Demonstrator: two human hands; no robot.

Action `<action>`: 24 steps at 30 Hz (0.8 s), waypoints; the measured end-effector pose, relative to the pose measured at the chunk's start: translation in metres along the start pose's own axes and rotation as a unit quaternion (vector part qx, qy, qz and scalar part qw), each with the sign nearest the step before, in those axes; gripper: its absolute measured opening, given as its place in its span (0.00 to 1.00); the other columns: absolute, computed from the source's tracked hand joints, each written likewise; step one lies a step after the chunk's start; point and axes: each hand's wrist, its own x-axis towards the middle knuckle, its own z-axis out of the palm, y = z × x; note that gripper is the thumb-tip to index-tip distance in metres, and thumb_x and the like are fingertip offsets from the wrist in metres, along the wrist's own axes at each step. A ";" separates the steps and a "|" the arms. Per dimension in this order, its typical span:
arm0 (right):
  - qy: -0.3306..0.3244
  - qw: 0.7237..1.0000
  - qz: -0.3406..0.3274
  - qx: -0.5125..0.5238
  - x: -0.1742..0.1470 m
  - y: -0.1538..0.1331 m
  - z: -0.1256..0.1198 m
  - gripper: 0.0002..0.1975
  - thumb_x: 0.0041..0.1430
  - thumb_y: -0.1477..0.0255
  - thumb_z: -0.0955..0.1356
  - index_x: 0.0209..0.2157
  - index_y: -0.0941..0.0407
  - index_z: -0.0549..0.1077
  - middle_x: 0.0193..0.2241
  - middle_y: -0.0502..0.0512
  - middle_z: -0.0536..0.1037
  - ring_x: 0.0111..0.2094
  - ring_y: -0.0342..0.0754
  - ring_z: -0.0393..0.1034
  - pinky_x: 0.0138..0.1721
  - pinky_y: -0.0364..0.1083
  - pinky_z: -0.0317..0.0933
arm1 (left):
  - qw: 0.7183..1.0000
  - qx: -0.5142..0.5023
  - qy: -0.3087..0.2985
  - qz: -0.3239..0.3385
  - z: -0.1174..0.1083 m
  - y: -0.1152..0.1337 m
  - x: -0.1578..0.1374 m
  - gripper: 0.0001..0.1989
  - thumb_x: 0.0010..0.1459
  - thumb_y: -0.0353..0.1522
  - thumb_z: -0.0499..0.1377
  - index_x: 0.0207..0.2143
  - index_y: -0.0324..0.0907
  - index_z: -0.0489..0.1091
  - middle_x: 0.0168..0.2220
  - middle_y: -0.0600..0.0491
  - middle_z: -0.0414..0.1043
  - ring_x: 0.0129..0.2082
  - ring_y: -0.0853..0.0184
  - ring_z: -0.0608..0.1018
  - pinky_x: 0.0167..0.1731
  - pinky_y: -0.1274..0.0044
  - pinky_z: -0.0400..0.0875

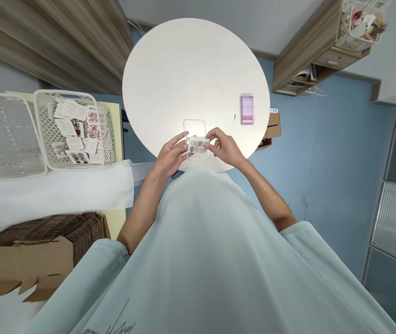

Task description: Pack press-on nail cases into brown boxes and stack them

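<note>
A small clear plastic box (203, 157) with its lid (195, 120) swung up lies near the front edge of the white round table. In or just over its lower half is a small pale card or clear pack (198, 144) bearing several dark and brownish pieces, too small to name. My left hand (170, 157) has its fingers and thumb closed around the left side of the box. From the right, my right hand (226, 147) pinches the right edge of the small pack between thumb and forefinger.
A phone (247, 109) lies on the right of the table (156, 69). At left, a white basket (109, 134) holds carded items, with white sheeting (90, 190) and flattened cardboard boxes (27, 260) nearer me. A wooden cabinet (309, 41) carries another basket (353, 41) at the far right.
</note>
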 end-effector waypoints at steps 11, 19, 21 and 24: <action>-0.008 0.994 -0.032 -0.102 -0.019 0.006 -0.004 0.11 0.75 0.64 0.69 0.55 0.50 0.74 0.50 0.54 0.79 0.35 0.48 0.72 0.44 0.48 0.67 | 1.000 0.009 -0.009 0.000 0.022 0.001 -0.008 0.34 0.60 0.41 0.76 0.66 0.44 0.75 0.66 0.38 0.79 0.66 0.48 0.80 0.64 0.56 0.78; -0.013 0.982 -0.023 -0.185 -0.024 -0.001 0.003 0.12 0.79 0.63 0.67 0.58 0.48 0.75 0.54 0.57 0.77 0.42 0.52 0.75 0.41 0.48 0.68 | 1.000 0.006 -0.003 0.001 0.022 0.002 -0.019 0.33 0.60 0.41 0.76 0.65 0.44 0.76 0.65 0.39 0.80 0.66 0.49 0.80 0.63 0.58 0.79; -0.016 0.979 -0.021 -0.200 -0.024 -0.004 0.007 0.12 0.80 0.63 0.67 0.58 0.48 0.76 0.54 0.57 0.76 0.42 0.52 0.76 0.40 0.48 0.68 | 1.000 0.006 -0.003 0.002 0.019 0.002 -0.021 0.33 0.60 0.41 0.76 0.65 0.44 0.76 0.66 0.39 0.80 0.66 0.49 0.81 0.63 0.58 0.79; -0.022 0.979 -0.020 -0.204 -0.023 -0.010 0.013 0.11 0.80 0.64 0.67 0.57 0.49 0.77 0.54 0.57 0.76 0.41 0.51 0.76 0.41 0.48 0.68 | 1.000 0.001 -0.001 0.004 0.012 0.004 -0.023 0.32 0.61 0.40 0.76 0.65 0.45 0.76 0.66 0.39 0.79 0.65 0.49 0.81 0.62 0.59 0.80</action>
